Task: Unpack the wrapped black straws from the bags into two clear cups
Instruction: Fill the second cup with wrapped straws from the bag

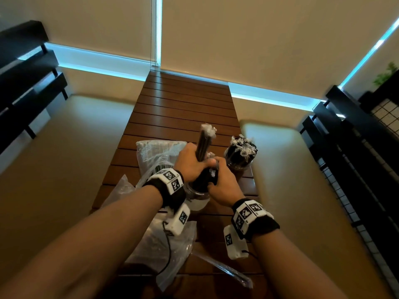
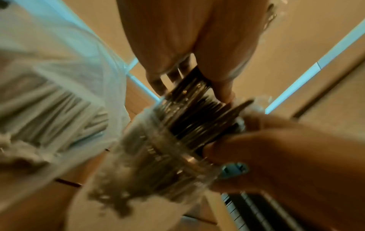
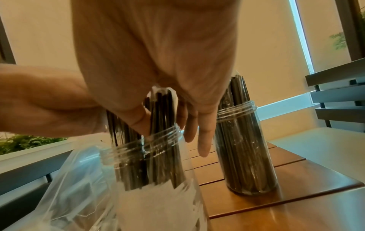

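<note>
Head view: the left hand (image 1: 190, 164) is curled round a bundle of wrapped black straws (image 1: 204, 145), held upright with the crinkled wrapper ends at the top, its lower end going into the near cup (image 1: 197, 194). The right hand (image 1: 222, 182) sits at that cup's mouth, just beside the left hand, thumb and fingers touching the straws and rim; how firmly it grips cannot be told from above. Right wrist view shows the thumb (image 3: 138, 120) pressed on the straws at the threaded rim while the other fingers (image 3: 203, 140) hang fairly straight past the cup, between it and the far cup (image 3: 248, 156). The near cup is partly filled, and its straws stop short of the bottom. The far cup stands upright on the slatted wooden table (image 1: 183, 104), to the right of the near cup and a little beyond it, packed with straws, apart from both hands. A clear bag (image 1: 155, 154) still holding straws lies left of the cups, and another crumpled bag (image 1: 164, 251) lies nearer the person. Left wrist view is blurred
</note>
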`<act>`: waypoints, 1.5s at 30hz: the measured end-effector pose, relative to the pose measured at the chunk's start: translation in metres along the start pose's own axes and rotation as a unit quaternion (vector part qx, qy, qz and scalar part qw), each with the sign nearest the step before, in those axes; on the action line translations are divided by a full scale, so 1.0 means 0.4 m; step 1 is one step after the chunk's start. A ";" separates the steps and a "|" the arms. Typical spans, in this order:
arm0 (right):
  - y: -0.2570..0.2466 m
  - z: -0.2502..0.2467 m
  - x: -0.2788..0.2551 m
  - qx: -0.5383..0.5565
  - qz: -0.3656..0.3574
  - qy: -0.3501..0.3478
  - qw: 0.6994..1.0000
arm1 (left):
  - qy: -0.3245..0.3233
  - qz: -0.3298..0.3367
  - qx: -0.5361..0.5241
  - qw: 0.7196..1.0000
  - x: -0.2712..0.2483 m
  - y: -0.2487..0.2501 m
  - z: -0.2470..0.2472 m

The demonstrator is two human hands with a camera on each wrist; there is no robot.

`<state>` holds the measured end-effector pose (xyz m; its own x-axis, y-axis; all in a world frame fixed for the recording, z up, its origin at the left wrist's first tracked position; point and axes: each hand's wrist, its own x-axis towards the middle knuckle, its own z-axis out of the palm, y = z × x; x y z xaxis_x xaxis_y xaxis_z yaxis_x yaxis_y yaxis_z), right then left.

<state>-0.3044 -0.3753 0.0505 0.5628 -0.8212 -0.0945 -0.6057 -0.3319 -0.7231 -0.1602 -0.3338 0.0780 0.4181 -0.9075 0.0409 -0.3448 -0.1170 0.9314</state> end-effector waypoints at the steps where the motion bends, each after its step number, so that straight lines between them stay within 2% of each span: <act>1: 0.002 0.003 -0.002 0.002 -0.001 0.007 1.000 | -0.002 0.012 0.044 0.999 -0.006 -0.008 0.001; 7: -0.005 0.010 -0.004 0.013 -0.017 0.022 1.000 | -0.035 0.038 0.144 0.988 -0.017 -0.023 -0.045; 10: -0.008 0.017 0.000 0.007 -0.018 0.030 0.999 | 0.014 0.103 0.130 0.986 -0.017 0.035 -0.065; 12: -0.011 0.019 -0.001 -0.002 -0.012 0.029 1.000 | 0.023 0.155 0.123 0.980 -0.005 0.074 -0.074; 16: -0.011 0.016 -0.003 0.005 -0.010 0.023 1.000 | -0.003 0.249 0.197 0.948 0.007 0.114 -0.068; 18: -0.012 0.012 -0.005 0.012 -0.013 0.017 1.000 | -0.054 0.272 0.267 0.923 0.006 0.089 -0.051; 21: -0.016 0.002 -0.011 0.012 -0.033 0.009 0.999 | -0.180 0.213 0.371 0.886 -0.004 0.022 -0.028; 22: -0.016 -0.001 -0.012 0.013 -0.038 0.004 0.999 | -0.198 0.198 0.396 0.874 -0.009 0.005 -0.026; 25: -0.019 -0.008 -0.012 0.015 -0.047 -0.004 0.999 | -0.166 0.227 0.430 0.858 -0.012 0.007 -0.036; 28: -0.019 -0.009 -0.006 0.019 -0.049 -0.006 0.999 | -0.108 0.264 0.422 0.861 -0.015 0.036 -0.049; 29: -0.022 -0.009 -0.007 0.024 -0.050 -0.007 0.998 | -0.111 0.260 0.423 0.861 -0.019 0.033 -0.050; 32: -0.019 -0.008 -0.002 0.050 -0.055 -0.018 0.997 | -0.200 0.197 0.434 0.856 -0.029 -0.020 -0.038; 34: -0.017 -0.018 -0.003 0.060 -0.057 -0.018 0.996 | -0.238 0.171 0.408 0.865 -0.028 -0.034 -0.043; 36: -0.021 -0.037 -0.010 0.064 -0.067 -0.004 0.996 | -0.250 0.157 0.326 0.898 -0.015 -0.009 -0.059; 38: -0.035 -0.053 -0.024 0.070 -0.095 0.034 0.992 | -0.177 0.145 0.206 0.951 -0.001 0.018 -0.088; 39: -0.048 -0.057 -0.032 0.060 -0.116 0.060 0.990 | -0.115 0.135 0.171 0.969 0.007 0.022 -0.106; 40: -0.058 -0.056 -0.034 0.031 -0.137 0.084 0.986 | -0.061 0.125 0.175 0.975 0.017 0.019 -0.125; 41: -0.071 -0.050 -0.034 -0.018 -0.155 0.098 0.983 | -0.035 0.112 0.218 0.969 0.024 0.013 -0.146; 42: -0.084 -0.042 -0.032 -0.083 -0.169 0.101 0.977 | -0.045 0.092 0.281 0.954 0.028 0.002 -0.163; 45: -0.096 -0.001 -0.013 -0.264 -0.174 0.062 0.947 | -0.154 0.035 0.453 0.877 0.020 -0.044 -0.192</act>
<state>-0.2840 -0.3585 0.0791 0.7294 -0.6565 0.1926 -0.6105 -0.7516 -0.2498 -0.0863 -0.3079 0.0897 0.1702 -0.9750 -0.1425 -0.9458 -0.2022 0.2540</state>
